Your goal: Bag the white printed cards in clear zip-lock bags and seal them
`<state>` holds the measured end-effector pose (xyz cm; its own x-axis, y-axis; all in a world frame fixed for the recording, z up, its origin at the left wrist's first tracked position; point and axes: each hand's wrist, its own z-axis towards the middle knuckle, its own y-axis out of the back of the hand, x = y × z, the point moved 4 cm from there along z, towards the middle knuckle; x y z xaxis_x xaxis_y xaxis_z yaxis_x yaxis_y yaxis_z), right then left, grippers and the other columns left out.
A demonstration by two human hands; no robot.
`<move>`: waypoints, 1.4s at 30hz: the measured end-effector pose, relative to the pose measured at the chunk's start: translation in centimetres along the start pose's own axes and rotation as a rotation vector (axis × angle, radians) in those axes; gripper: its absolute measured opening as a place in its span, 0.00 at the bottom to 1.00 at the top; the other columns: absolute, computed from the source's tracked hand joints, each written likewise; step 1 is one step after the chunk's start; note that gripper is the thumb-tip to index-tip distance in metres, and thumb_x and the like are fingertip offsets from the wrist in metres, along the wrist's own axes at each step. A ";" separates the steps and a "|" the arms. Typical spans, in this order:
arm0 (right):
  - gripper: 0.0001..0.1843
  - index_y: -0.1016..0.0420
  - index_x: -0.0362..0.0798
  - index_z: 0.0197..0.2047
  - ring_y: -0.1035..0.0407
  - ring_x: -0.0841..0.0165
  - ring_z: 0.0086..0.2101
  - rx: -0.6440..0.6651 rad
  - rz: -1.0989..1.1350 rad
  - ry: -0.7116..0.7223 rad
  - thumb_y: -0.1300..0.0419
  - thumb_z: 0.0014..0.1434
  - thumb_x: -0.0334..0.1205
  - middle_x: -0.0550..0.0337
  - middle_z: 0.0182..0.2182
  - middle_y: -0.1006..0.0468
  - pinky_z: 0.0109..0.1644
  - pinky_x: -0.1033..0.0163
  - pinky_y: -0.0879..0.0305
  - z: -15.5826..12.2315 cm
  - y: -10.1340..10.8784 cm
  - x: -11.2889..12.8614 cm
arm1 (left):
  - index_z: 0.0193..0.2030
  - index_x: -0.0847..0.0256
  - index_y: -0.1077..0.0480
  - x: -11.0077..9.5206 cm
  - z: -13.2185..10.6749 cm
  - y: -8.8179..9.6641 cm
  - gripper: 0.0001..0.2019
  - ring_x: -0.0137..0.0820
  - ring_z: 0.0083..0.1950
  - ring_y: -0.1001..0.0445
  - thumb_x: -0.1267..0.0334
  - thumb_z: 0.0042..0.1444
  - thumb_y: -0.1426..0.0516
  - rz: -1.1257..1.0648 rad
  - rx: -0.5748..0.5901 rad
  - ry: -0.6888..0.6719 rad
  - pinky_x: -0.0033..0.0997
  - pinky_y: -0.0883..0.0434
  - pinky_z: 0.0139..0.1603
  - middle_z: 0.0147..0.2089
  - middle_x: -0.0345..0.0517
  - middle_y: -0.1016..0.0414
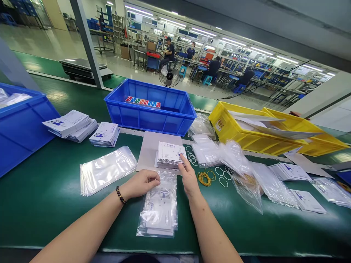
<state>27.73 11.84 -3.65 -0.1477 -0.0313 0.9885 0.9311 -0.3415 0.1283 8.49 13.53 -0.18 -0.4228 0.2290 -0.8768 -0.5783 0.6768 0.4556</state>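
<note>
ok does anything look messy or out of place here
Nothing looks clearly damaged. The untidy spot is beside the right hand: white bands and yellow bands lie loose on the green table, and plastic bags sprawl over one another, unlike the fanned clear bags by the left hand.

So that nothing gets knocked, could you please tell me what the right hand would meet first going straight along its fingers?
The right hand would probably first meet the stack of booklets; it overlaps the stack's right side in view, though whether they touch is hard to tell.
</note>
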 end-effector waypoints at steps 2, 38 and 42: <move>0.28 0.33 0.48 0.55 0.45 0.60 0.58 -0.044 0.053 -0.011 0.43 0.53 0.50 0.53 0.58 0.38 0.62 0.50 0.50 -0.1 0.1 0.3 | 0.27 0.60 0.30 0.0 0.0 0.0 0.11 0.31 0.31 0.32 0.59 0.50 0.49 -0.015 -0.002 0.002 0.28 0.37 0.33 0.29 0.42 0.28; 0.14 0.26 0.47 0.36 0.41 0.75 0.23 0.509 0.052 -0.192 0.37 0.42 0.34 0.67 0.23 0.34 0.29 0.67 0.44 -2.2 -1.9 2.8 | 0.22 0.63 0.34 1.4 0.5 -1.2 0.12 0.25 0.22 0.34 0.55 0.44 0.42 -0.566 -0.226 0.170 0.25 0.36 0.23 0.22 0.37 0.33; 0.05 0.31 0.45 0.23 0.44 0.76 0.21 0.459 -0.006 -0.215 0.40 0.44 0.37 0.67 0.19 0.36 0.26 0.68 0.47 -2.2 -2.3 2.8 | 0.22 0.63 0.34 1.0 0.4 -1.1 0.10 0.24 0.22 0.37 0.58 0.44 0.42 -0.492 -0.278 0.126 0.24 0.37 0.24 0.22 0.36 0.34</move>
<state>24.42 10.43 -1.36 -0.1260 0.1800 0.9756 0.9882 0.1090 0.1075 9.01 13.34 -1.56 -0.1278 -0.1631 -0.9783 -0.8823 0.4693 0.0370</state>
